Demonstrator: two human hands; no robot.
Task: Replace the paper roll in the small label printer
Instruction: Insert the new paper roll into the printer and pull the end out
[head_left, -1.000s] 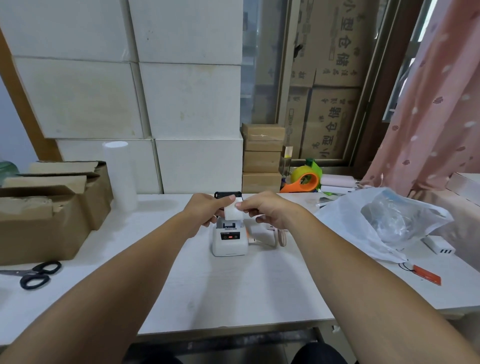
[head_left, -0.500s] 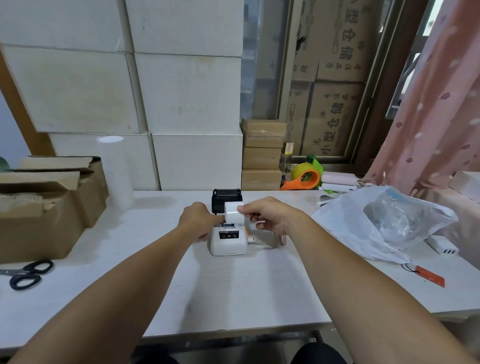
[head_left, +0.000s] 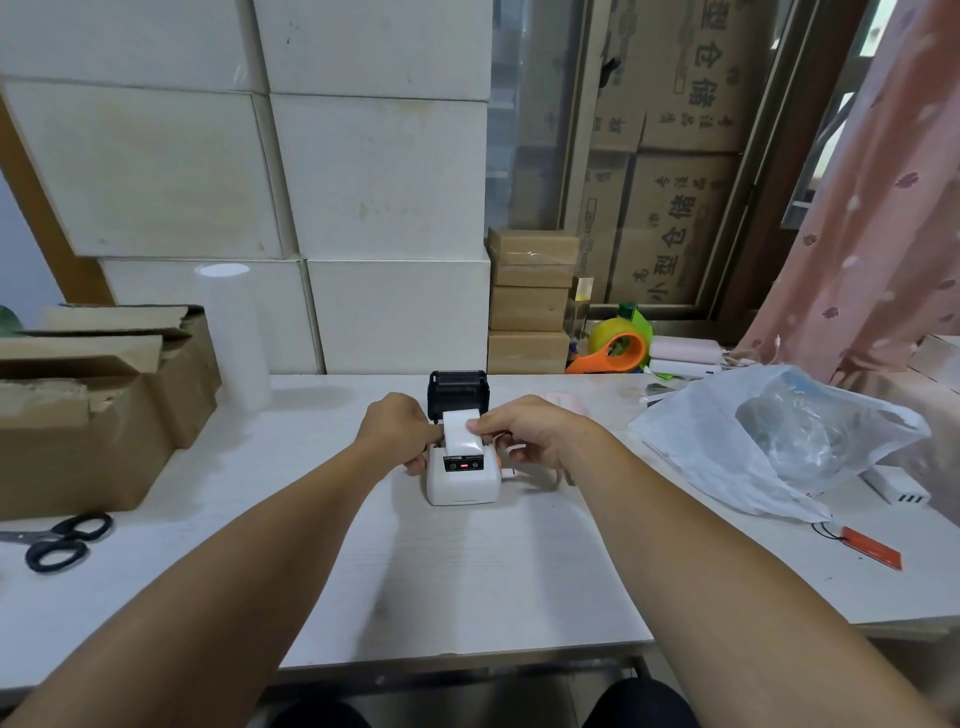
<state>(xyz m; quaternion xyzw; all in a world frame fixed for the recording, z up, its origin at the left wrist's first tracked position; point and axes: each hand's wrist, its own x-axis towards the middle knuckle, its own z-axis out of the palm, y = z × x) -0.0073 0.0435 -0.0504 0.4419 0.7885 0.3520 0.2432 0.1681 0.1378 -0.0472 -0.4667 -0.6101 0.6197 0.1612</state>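
Note:
A small white label printer (head_left: 462, 480) stands mid-table with its black lid (head_left: 457, 389) tipped open behind it. A white paper roll (head_left: 461, 432) sits at the top opening of the printer, partly inside. My right hand (head_left: 524, 436) pinches the roll from the right with thumb and fingers. My left hand (head_left: 400, 428) is curled against the printer's left side, touching the roll's left end; its fingertips are hidden behind the printer.
Open cardboard boxes (head_left: 88, 405) and black scissors (head_left: 62, 540) lie at the left. A tall white roll (head_left: 234, 338) stands behind. A white plastic bag (head_left: 769, 436), a white power strip (head_left: 893, 491), an orange tag (head_left: 872, 548) and an orange tape dispenser (head_left: 618, 351) sit right.
Both hands have lowered the paper roll from above the printer into its open top. The lid now shows behind the hands.

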